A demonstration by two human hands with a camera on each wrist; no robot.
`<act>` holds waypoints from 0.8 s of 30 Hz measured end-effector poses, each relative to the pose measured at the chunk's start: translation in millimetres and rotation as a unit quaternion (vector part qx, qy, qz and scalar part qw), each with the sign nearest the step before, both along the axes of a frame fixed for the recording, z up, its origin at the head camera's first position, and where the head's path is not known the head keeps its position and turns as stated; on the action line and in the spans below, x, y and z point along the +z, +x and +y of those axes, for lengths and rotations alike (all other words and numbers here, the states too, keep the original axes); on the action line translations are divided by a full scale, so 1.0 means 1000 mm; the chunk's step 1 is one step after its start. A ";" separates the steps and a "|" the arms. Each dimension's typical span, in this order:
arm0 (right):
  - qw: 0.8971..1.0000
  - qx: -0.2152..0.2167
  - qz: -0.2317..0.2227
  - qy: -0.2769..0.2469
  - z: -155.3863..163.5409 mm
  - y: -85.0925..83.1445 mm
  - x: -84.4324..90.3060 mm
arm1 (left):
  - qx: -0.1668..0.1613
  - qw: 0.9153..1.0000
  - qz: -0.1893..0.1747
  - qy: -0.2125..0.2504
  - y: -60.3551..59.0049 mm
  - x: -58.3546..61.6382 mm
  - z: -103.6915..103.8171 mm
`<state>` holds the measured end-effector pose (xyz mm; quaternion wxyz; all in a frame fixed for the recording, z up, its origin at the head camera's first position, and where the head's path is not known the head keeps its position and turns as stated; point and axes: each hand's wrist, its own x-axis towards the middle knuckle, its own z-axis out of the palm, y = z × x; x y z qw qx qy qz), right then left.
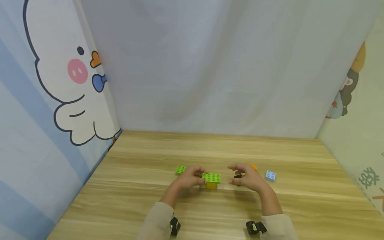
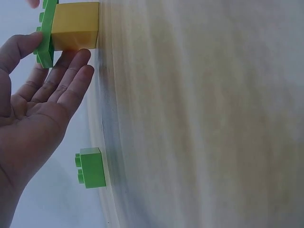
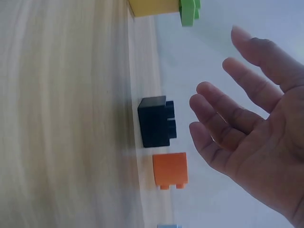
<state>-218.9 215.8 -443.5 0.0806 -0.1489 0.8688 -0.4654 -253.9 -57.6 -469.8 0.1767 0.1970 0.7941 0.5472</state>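
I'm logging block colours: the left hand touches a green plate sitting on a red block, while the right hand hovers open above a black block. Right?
Not quite. The block under the green plate is yellow, not red; the left wrist view shows it plainly. The rest holds: the left hand touches that plate, and the right hand hovers open above the black block.

The head camera looks forward and down over the tabletop [image 1: 210, 206] from above. Each wrist camera sits low and close, rolled sideways. All three views share the yellow brick [image 1: 211, 185] under the green plate [image 1: 211, 177].
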 end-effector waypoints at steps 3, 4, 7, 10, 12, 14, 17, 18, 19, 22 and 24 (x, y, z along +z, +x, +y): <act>1.000 -0.006 0.003 0.003 0.006 0.002 -0.002 | -0.002 1.000 0.001 0.000 0.000 -0.001 0.000; 1.000 -0.009 0.003 0.003 0.008 0.002 -0.003 | -0.001 1.000 -0.001 -0.002 0.000 -0.001 0.000; 1.000 -0.015 0.002 0.002 0.015 0.004 -0.005 | -0.004 1.000 -0.001 -0.004 0.000 -0.001 -0.001; 1.000 -0.016 -0.001 -0.002 0.020 0.006 -0.008 | -0.006 1.000 0.002 -0.007 0.000 -0.001 -0.001; 1.000 -0.020 -0.007 -0.004 0.023 0.007 -0.009 | -0.006 1.000 0.001 -0.006 0.001 0.000 -0.001; 1.000 -0.025 -0.013 -0.003 0.025 0.008 -0.011 | -0.005 1.000 -0.001 -0.005 0.001 0.000 -0.001; 0.999 -0.028 -0.028 -0.013 0.029 0.008 -0.014 | -0.004 1.000 -0.010 0.001 0.000 -0.001 -0.001; 0.999 -0.026 -0.030 -0.018 0.030 0.008 -0.015 | -0.005 1.000 -0.012 0.002 -0.001 -0.002 -0.001; 0.999 -0.025 -0.035 -0.024 0.031 0.008 -0.016 | -0.005 1.000 -0.013 0.005 -0.001 -0.002 -0.001; 0.998 -0.022 -0.047 -0.039 0.034 0.007 -0.019 | -0.006 1.000 -0.014 0.008 -0.001 -0.001 -0.001; 0.997 -0.026 -0.055 -0.043 0.035 0.005 -0.021 | -0.006 1.000 -0.015 0.009 -0.001 -0.001 -0.001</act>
